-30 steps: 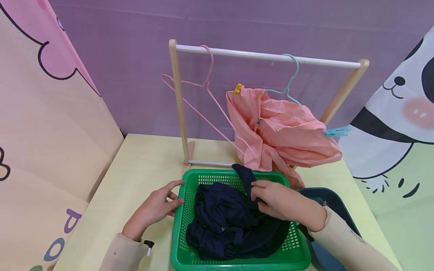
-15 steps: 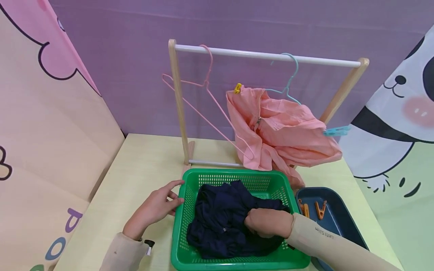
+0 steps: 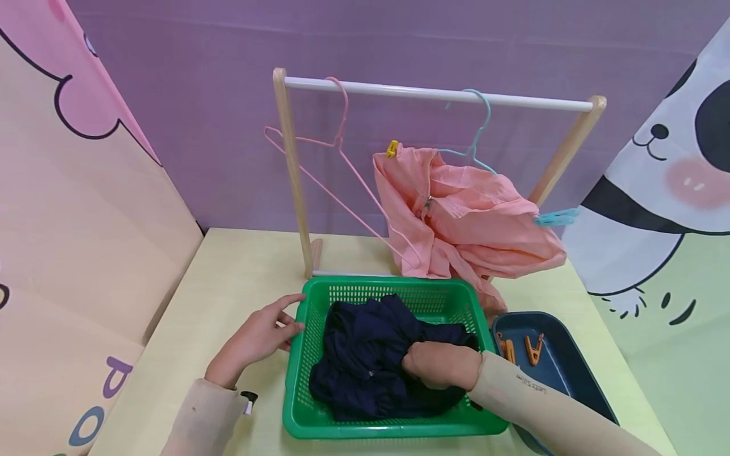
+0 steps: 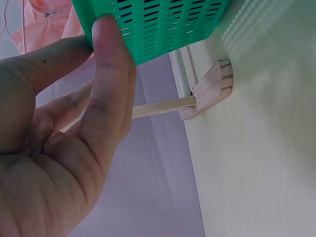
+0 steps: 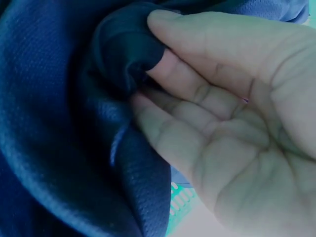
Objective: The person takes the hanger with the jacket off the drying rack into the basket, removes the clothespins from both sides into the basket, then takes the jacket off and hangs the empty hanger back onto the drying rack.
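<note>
A dark navy garment point(image 3: 365, 354) lies bunched in a green plastic basket point(image 3: 336, 431). My right hand point(image 3: 441, 365) reaches into the basket's right half. Thumb and fingers of that hand pinch a fold of the navy cloth point(image 5: 118, 54), as the right wrist view shows; the fingertips are partly hidden in it. On the other side my left hand point(image 3: 256, 339) grips the basket's left rim. Close up, the left thumb and fingers meet at the green edge, over the slotted wall point(image 4: 163, 24).
Behind the basket stands a wooden rack point(image 3: 293, 171) with a white bar. A pink hanger point(image 3: 342, 152) and a mint hanger point(image 3: 479, 136) hang there, the latter with a pink garment point(image 3: 473, 215) clipped on. At right, a dark blue tray point(image 3: 561, 354) holds orange clothespins point(image 3: 534, 349).
My right hand has lowered a raised strip of navy cloth from the basket's back and moved down into the garment. My left hand stays on the rim. The head view has shifted slightly.
</note>
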`<action>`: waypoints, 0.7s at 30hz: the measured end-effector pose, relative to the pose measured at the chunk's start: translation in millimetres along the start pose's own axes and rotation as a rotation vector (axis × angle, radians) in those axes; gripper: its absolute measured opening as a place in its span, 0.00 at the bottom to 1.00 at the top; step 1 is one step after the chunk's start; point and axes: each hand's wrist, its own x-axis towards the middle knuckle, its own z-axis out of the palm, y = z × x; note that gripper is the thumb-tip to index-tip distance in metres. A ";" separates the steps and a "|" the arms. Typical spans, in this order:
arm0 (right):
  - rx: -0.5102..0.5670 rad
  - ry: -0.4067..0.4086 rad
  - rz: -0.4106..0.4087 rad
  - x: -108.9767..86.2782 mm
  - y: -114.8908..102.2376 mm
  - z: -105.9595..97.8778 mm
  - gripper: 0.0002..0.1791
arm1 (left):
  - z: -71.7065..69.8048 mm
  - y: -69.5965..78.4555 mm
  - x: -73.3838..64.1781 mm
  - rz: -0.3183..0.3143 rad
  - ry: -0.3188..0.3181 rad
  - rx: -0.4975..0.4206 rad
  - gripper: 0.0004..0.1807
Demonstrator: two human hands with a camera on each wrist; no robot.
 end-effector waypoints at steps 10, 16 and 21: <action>0.167 0.011 -0.017 1.7 7.2 -3.3 0.18 | -5.6 -0.8 6.5 0.004 0.000 0.028 0.31; 0.299 0.093 -0.082 -9.0 16.4 -7.2 0.10 | -3.6 1.4 4.6 0.040 0.051 0.140 0.28; 0.315 0.229 -0.098 -29.7 18.9 -17.8 0.06 | -3.5 12.6 -4.4 0.097 0.138 0.248 0.26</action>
